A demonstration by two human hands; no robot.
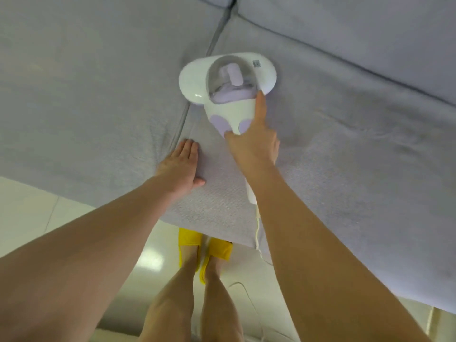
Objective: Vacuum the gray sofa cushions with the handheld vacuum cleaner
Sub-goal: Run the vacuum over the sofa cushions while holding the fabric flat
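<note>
A white handheld vacuum cleaner (pixel 228 91) with a clear dust cup and lilac patches lies head-down on the right gray seat cushion (pixel 345 149), close to the seam. My right hand (pixel 254 141) grips its handle, forefinger stretched along the body and thumb on top. My left hand (pixel 181 165) lies flat, fingers straight, pressing the same cushion just right of the seam, a short way left of the handle. The left seat cushion (pixel 86 107) spreads out beyond the seam.
The sofa's back cushions (pixel 357 33) run along the top. A white power cord (pixel 257 233) hangs from the vacuum handle over the sofa's front edge onto the pale glossy tiled floor (pixel 37 213). My feet in yellow slippers (pixel 197 245) stand against the sofa front.
</note>
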